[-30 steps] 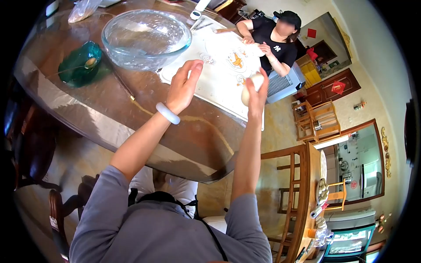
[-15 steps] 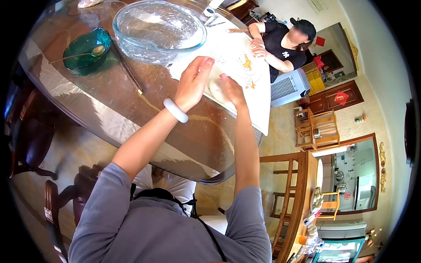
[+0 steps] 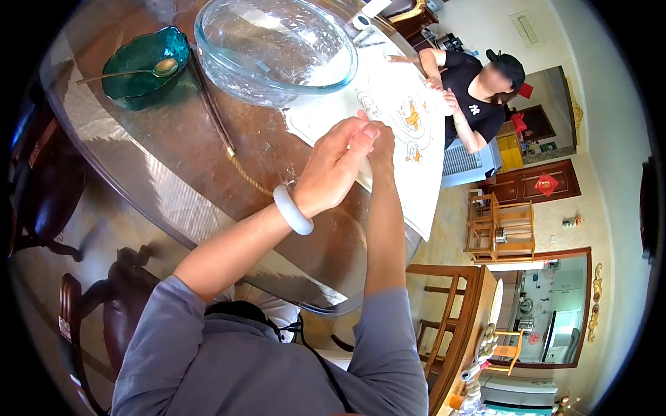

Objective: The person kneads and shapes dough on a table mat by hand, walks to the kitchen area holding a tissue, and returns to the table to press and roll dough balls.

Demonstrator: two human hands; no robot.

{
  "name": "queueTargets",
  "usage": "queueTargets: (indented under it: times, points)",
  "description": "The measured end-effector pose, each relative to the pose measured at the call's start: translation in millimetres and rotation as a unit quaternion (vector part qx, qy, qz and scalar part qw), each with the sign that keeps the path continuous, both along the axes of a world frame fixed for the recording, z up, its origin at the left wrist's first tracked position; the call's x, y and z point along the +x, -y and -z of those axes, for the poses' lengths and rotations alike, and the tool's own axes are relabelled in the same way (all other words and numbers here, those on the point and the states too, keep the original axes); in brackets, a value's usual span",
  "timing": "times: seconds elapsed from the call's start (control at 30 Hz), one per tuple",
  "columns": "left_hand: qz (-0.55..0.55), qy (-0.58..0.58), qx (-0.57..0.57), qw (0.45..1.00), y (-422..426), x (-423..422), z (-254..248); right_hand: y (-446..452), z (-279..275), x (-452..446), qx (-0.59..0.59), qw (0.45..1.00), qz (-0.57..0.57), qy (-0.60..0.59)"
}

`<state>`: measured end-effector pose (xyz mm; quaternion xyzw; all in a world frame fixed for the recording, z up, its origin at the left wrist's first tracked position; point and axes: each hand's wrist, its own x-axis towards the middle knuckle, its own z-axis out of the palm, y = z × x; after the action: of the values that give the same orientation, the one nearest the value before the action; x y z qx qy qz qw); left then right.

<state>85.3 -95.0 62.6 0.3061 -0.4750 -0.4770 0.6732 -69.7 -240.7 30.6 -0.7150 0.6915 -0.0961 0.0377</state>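
My left hand (image 3: 333, 168), with a pale bangle (image 3: 293, 210) at the wrist, is folded against my right hand (image 3: 381, 149). The two are pressed together, fingers curled, over the near edge of a white mat (image 3: 424, 194) printed with cartoon ducks. A whitish lump of dough showed between the palms a moment ago; now the hands hide it. Just beyond them stands a large clear glass bowl (image 3: 277, 87) with whitish smears on its wall.
On the left, a green glass bowl (image 3: 128, 93) holds a spoon (image 3: 165, 67), with chopsticks (image 3: 211, 114) beside it. A person in a black cap (image 3: 479, 97) sits across the table, hands raised together. Dark chairs (image 3: 128, 298) stand at the left, a wooden one (image 3: 451, 312) at the right.
My hands, apart with the dough showing between them, have come together and covered it. The view has shifted slightly. The other person's hands have lifted off the table side.
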Motion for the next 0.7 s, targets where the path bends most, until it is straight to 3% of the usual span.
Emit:
queueTargets:
  times: [0.2, 0.3, 0.4, 0.57, 0.7]
  points:
    - [-0.009, 0.045, -0.013, 0.999, 6.3, -8.0, 17.2, -13.7, -4.8, -2.4, -0.03, 0.997, 0.033, 0.058]
    - [-0.012, 0.046, 0.009, 0.999, 11.6, -6.8, 18.2, -19.5, -12.8, -25.8, -0.018, 0.965, 0.035, 0.259]
    - [-0.007, 0.022, 0.015, 1.0, 8.7, -8.9, 16.8, -52.2, -36.2, -24.8, -0.085, 0.972, 0.02, 0.216]
    - [-0.002, 0.007, 0.025, 1.0, 2.0, -6.6, 10.8, -73.4, -3.2, -0.3, -0.299, 0.95, -0.072, 0.063]
    - [-0.01, -0.011, 0.03, 0.999, 2.7, -6.9, 8.8, -54.3, 10.7, 7.8, -0.273, 0.956, -0.088, -0.066]
